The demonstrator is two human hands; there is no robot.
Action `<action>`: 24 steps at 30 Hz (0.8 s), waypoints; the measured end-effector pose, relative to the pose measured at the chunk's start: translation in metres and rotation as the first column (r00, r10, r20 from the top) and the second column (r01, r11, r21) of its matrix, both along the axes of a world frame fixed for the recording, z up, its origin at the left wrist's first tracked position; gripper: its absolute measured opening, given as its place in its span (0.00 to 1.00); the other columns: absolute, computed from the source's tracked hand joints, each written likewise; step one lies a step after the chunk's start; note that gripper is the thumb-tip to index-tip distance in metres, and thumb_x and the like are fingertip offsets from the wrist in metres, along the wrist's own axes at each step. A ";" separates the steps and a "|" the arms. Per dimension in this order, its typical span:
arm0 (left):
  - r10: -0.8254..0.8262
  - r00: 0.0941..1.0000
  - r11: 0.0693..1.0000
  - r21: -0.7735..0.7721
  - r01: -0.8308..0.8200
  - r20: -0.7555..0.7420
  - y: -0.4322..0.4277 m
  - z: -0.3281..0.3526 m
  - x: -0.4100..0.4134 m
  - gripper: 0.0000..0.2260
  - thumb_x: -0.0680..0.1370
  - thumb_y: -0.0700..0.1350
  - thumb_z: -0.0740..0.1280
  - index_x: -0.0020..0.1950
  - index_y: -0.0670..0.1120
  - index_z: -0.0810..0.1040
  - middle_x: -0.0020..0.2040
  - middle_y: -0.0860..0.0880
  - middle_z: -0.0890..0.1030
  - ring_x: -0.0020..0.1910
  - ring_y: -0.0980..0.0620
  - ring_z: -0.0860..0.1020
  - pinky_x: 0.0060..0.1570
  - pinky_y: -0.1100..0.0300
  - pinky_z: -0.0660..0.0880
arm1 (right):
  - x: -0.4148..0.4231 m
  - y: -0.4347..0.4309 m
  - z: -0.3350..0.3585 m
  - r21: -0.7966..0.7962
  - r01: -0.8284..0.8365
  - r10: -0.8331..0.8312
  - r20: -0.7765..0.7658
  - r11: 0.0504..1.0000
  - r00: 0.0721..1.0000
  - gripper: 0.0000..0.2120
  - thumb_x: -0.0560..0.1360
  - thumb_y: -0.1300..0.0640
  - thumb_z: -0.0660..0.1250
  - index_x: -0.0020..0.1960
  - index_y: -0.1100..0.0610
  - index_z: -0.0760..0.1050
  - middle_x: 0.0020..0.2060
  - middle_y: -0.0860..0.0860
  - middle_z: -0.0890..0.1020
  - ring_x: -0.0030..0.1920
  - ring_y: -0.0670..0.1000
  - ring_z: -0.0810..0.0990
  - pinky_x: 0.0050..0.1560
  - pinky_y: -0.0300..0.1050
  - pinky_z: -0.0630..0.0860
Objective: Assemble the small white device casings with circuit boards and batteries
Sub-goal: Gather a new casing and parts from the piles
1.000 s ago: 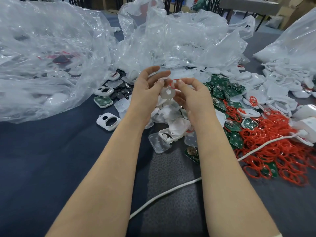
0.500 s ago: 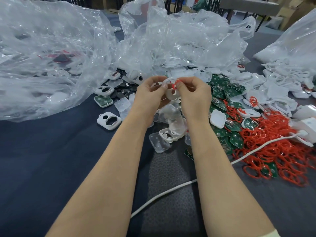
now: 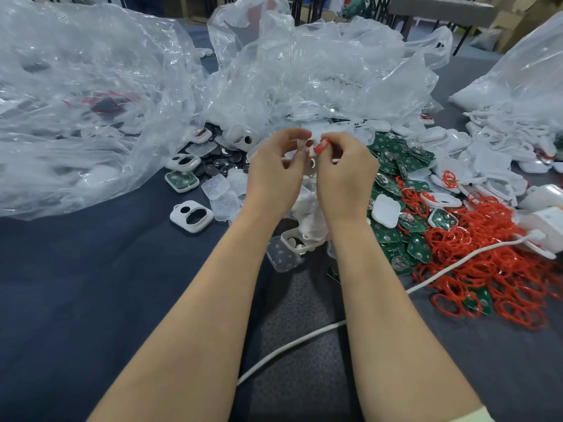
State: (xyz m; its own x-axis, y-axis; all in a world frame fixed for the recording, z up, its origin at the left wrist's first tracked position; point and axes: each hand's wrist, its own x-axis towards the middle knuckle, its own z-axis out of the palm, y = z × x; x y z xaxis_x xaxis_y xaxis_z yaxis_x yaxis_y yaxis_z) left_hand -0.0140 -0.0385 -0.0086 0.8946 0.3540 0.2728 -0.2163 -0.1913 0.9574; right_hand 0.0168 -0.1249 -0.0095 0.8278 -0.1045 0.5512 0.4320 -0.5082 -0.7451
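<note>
My left hand (image 3: 275, 172) and my right hand (image 3: 345, 175) meet above the parts heap, both with fingers curled. Between them they hold a small white casing piece (image 3: 308, 147). My right fingertips pinch a red rubber ring (image 3: 321, 146) against its edge. Most of the piece is hidden by my fingers. Green circuit boards (image 3: 396, 156) lie in a pile just right of my hands. Dark coin batteries (image 3: 217, 161) lie to the left. White casings (image 3: 191, 212) with two holes sit on the dark cloth.
Large crumpled clear plastic bags (image 3: 91, 111) fill the left and the back. A heap of red rings (image 3: 487, 269) spreads at the right, beside white chargers (image 3: 545, 220). A white cable (image 3: 304, 339) runs across the dark table cloth (image 3: 76, 300) under my arms.
My left fingers, spread a second ago, have curled round the white piece. Both hands have closed in on it and the red ring has come to its edge.
</note>
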 end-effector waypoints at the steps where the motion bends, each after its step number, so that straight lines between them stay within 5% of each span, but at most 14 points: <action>1: 0.021 1.000 1.000 0.021 -0.021 0.006 0.001 0.000 0.000 0.09 0.80 0.39 0.63 0.57 0.49 0.76 0.52 0.50 0.82 0.40 0.57 0.80 0.43 0.64 0.77 | -0.001 -0.001 0.001 0.032 0.008 -0.008 -0.005 0.999 1.000 0.09 0.77 0.62 0.63 0.52 0.61 0.80 0.44 0.53 0.83 0.45 0.51 0.80 0.49 0.42 0.74; 8: -0.032 0.999 0.995 0.097 0.030 0.021 0.000 0.001 -0.001 0.11 0.81 0.44 0.64 0.62 0.47 0.75 0.53 0.50 0.80 0.53 0.53 0.80 0.53 0.61 0.77 | -0.001 -0.002 0.001 -0.103 -0.017 0.003 -0.131 0.995 0.991 0.09 0.77 0.59 0.62 0.48 0.60 0.80 0.39 0.54 0.83 0.41 0.53 0.80 0.45 0.48 0.75; 11: -0.042 0.999 0.986 0.160 0.043 -0.008 0.001 -0.001 -0.001 0.12 0.78 0.46 0.68 0.62 0.49 0.75 0.53 0.54 0.80 0.50 0.57 0.80 0.49 0.66 0.76 | -0.002 -0.001 0.001 -0.100 -0.047 0.030 -0.163 0.994 0.986 0.09 0.76 0.61 0.62 0.51 0.62 0.80 0.42 0.56 0.83 0.44 0.55 0.81 0.48 0.54 0.77; 14: 0.015 1.000 0.991 0.130 -0.015 0.002 0.003 -0.001 0.000 0.09 0.79 0.43 0.66 0.59 0.47 0.74 0.51 0.49 0.82 0.42 0.59 0.80 0.42 0.71 0.74 | -0.004 0.001 0.003 -0.041 -0.063 0.057 -0.134 0.997 0.989 0.08 0.76 0.62 0.64 0.52 0.61 0.80 0.43 0.55 0.84 0.45 0.51 0.81 0.51 0.45 0.77; 18: 0.037 0.999 0.998 0.049 -0.038 0.021 0.003 0.000 -0.001 0.07 0.80 0.38 0.63 0.57 0.45 0.73 0.43 0.52 0.81 0.36 0.67 0.79 0.37 0.74 0.72 | -0.005 0.001 0.005 0.134 -0.087 0.104 -0.127 0.987 0.986 0.04 0.75 0.64 0.66 0.47 0.60 0.79 0.35 0.45 0.80 0.35 0.36 0.77 0.39 0.29 0.72; 24: -0.011 1.000 0.995 -0.095 0.010 -0.012 0.003 0.001 0.000 0.05 0.81 0.39 0.62 0.54 0.48 0.73 0.49 0.45 0.82 0.46 0.53 0.81 0.55 0.55 0.78 | -0.002 0.003 0.003 0.214 -0.059 0.090 -0.142 0.975 0.986 0.03 0.77 0.63 0.65 0.48 0.61 0.77 0.35 0.42 0.76 0.34 0.32 0.75 0.38 0.26 0.71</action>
State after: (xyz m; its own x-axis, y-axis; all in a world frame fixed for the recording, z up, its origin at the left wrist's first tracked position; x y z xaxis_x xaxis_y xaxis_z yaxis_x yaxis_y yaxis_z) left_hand -0.0139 -0.0353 -0.0080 0.9015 0.3684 0.2271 -0.2057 -0.0968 0.9738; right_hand 0.0148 -0.1219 -0.0062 0.9091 -0.1386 0.3927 0.3379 -0.3057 -0.8901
